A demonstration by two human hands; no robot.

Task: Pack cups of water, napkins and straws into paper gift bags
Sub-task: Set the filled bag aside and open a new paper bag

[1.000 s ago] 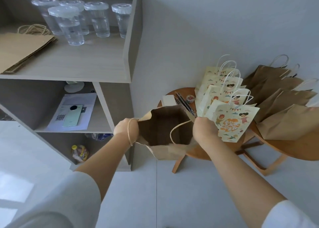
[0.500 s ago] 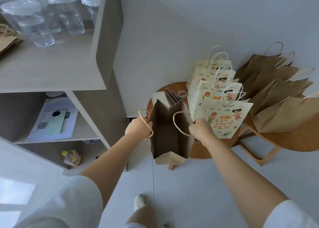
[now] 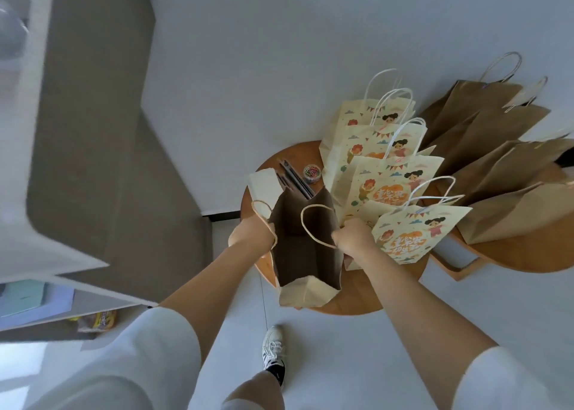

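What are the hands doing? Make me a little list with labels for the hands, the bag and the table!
Left hand: grips the left rim of the open brown bag
Right hand: grips the right rim
Inside the bag: nothing visible
Table: round, wooden
On the table: printed bags, plain bags, tub of clips

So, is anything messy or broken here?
Nothing looks spilled or torn. The plain brown bags on the right lie slumped over each other instead of standing. The left hand and right hand grip the open bag by its top edges.
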